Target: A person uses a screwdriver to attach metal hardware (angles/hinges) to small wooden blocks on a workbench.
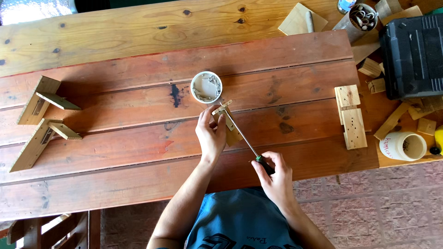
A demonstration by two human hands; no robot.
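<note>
Bench: reddish wooden planks, a paler plank along the far edge.

Left hand: near the middle of the bench, grip pinching a small wooden bracket piece, fingers wrapped round its left side, holding it upright on the planks.

Right hand: at the near edge, grip pressed together round the dark handle of a screwdriver. The thin shaft runs up and left, its tip against the metal hinge on the bracket piece.

White round cup: just beyond the bracket piece, holding loose screws.

Two finished wooden brackets: near the left edge, one behind the other, well apart from the hands.

Pale drilled wood blocks: near the right edge.

White jar: right of the blocks, lying on its side.

Black tool case: far right corner, with wood offcuts beside it.

Metal tin of bits: far edge, just left of the case.
</note>
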